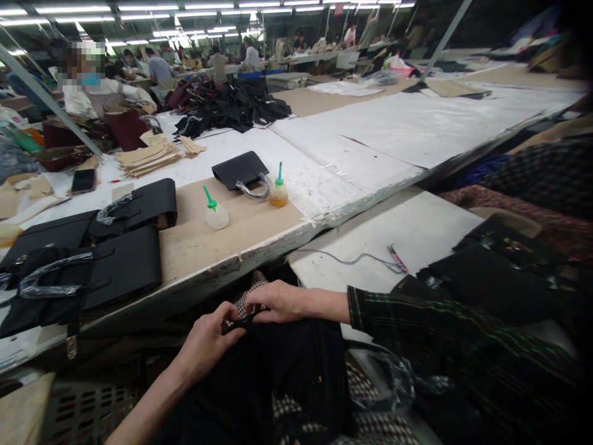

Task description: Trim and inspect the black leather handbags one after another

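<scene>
A black bag piece point(296, 371) lies across the lap, over checked cloth. My left hand point(214, 337) pinches its upper edge between thumb and fingers. Just right of it, my right hand point(278, 301) grips the same edge, its fingers curled down. The two hands are close together, with a short stretch of black edge between them. A plastic-wrapped handle point(393, 377) shows at the right of the piece. Folds and shadow hide much of the black material.
On the long table point(343, 179) stand a clear bottle point(217, 216), an amber bottle point(278, 194) and a small black bag point(241, 170). Black bags point(123, 269) lie at left. A pink tool point(397, 258) rests on the side table. A masked person point(97, 93) sits across.
</scene>
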Demonstrator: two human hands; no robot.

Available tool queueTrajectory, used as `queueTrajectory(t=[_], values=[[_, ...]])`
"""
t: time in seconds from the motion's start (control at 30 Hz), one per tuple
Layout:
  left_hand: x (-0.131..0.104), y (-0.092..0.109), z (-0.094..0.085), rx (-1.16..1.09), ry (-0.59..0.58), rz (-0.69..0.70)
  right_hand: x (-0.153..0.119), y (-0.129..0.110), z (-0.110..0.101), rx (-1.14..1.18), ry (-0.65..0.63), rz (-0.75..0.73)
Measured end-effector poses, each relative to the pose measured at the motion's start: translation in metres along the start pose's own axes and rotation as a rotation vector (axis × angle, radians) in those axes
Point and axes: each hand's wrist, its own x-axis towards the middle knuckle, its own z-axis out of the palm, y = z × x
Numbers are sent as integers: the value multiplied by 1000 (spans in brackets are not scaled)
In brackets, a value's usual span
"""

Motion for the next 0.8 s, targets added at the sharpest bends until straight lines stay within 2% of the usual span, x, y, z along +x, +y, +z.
queueTrajectory(t=[0.1, 0.23, 0.43, 0.6, 0.8], values=[[3, 0, 2, -4, 8, 8, 2, 0, -1, -84, -13, -98], [4, 1, 2, -20, 16, 0, 7, -1, 0, -167, -36, -126], [0, 2, 2, -88, 51, -23, 17, -3, 6, -128, -16, -53], [-1, -3, 1, -76, 30, -18, 23, -7, 8, -92, -55, 22], [-1, -5, 0, -9, 37, 43, 25, -6, 9, -65, -78, -19]])
